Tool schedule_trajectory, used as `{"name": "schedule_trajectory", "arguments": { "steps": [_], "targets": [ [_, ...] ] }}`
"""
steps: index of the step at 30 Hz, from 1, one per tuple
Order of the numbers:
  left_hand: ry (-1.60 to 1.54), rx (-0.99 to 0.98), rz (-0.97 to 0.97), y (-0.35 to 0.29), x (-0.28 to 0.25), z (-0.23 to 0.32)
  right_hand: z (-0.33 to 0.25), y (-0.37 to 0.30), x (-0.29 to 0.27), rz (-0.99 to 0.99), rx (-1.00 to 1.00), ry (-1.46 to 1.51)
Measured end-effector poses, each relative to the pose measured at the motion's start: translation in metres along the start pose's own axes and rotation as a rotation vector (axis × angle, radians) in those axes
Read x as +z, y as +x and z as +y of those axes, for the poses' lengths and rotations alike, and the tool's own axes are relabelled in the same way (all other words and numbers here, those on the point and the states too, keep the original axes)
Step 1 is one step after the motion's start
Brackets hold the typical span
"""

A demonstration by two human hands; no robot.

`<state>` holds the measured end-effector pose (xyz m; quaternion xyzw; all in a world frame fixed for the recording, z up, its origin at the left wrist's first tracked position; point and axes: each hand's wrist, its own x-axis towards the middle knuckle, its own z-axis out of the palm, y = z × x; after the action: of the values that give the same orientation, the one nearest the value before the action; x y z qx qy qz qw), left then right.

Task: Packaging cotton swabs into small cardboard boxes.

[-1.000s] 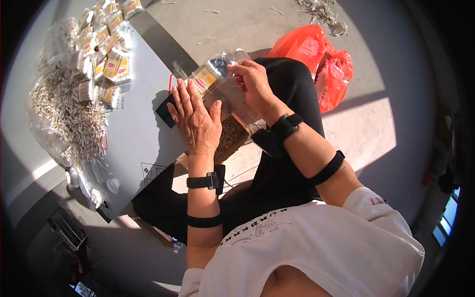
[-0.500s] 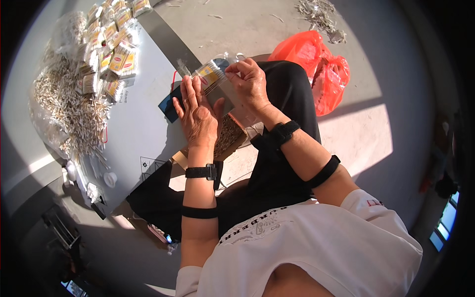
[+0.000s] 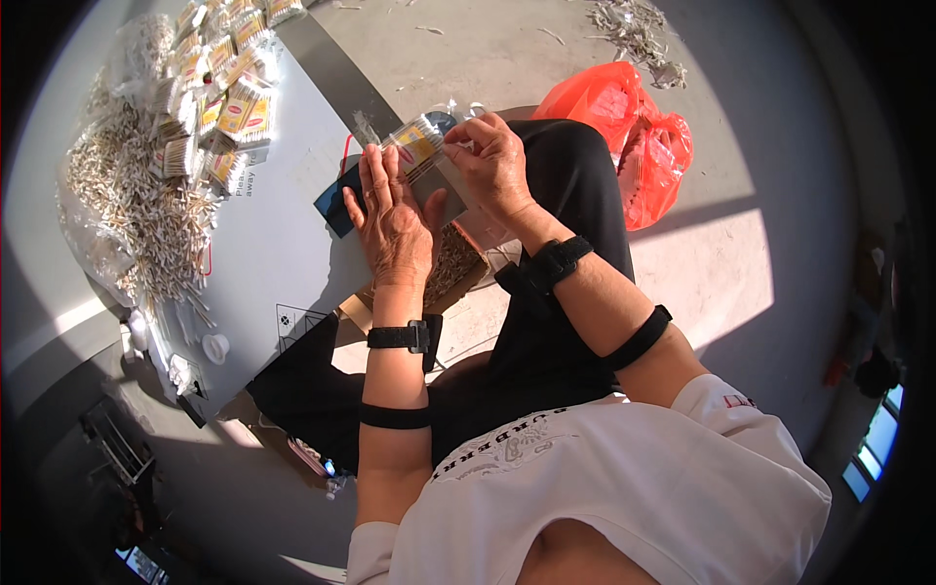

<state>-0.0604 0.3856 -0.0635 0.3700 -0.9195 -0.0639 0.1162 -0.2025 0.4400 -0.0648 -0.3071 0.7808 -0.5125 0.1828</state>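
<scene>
A clear plastic packet of cotton swabs (image 3: 417, 144) with a yellow and red label lies in front of me, over the table's edge. My left hand (image 3: 398, 216) rests flat beside it, fingers stretched out and their tips against the packet's near left side, thumb apart. At the packet's right end, my right hand (image 3: 490, 164) has thumb and forefinger pinched together. What sits in that pinch is too small to make out. Beneath my hands is a dark blue flat piece (image 3: 338, 203), partly covered. Below the packet stands a cardboard box (image 3: 456, 268) holding loose swabs.
Loose cotton swabs (image 3: 146, 214) form a big heap on the grey table (image 3: 278, 214) at left. Several filled packets (image 3: 239, 112) are piled behind. A red plastic bag (image 3: 653, 146) lies beyond my right knee. More scattered swabs (image 3: 639, 34) lie on the floor at the back.
Both hands keep nearly the same place and pose at the packet. The view has shifted slightly; nothing has visibly been taken up or let go.
</scene>
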Motion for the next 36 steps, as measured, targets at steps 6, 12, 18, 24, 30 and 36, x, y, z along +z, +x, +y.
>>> {"name": "schedule_trajectory", "arguments": {
  "steps": [6,12,18,24,30,36],
  "targets": [
    [-0.050,-0.005,0.002,0.001,-0.004,0.002,0.000,0.000,-0.002,-0.014,-0.007,-0.024],
    [-0.199,-0.088,0.157,-0.007,-0.005,-0.007,-0.003,0.000,-0.003,-0.036,-0.013,-0.033],
    [0.105,-0.099,0.031,-0.021,-0.001,-0.001,-0.002,0.000,-0.003,-0.037,-0.007,-0.031],
    [0.125,-0.116,-0.017,-0.022,-0.001,0.004,0.000,0.001,-0.002,-0.038,-0.011,-0.019],
    [0.086,-0.124,-0.002,-0.023,-0.001,0.003,-0.002,0.001,-0.002,-0.051,-0.008,-0.019],
    [-0.154,-0.132,0.208,-0.018,-0.005,-0.005,-0.001,0.000,-0.002,-0.049,-0.020,-0.013]
  ]
}}
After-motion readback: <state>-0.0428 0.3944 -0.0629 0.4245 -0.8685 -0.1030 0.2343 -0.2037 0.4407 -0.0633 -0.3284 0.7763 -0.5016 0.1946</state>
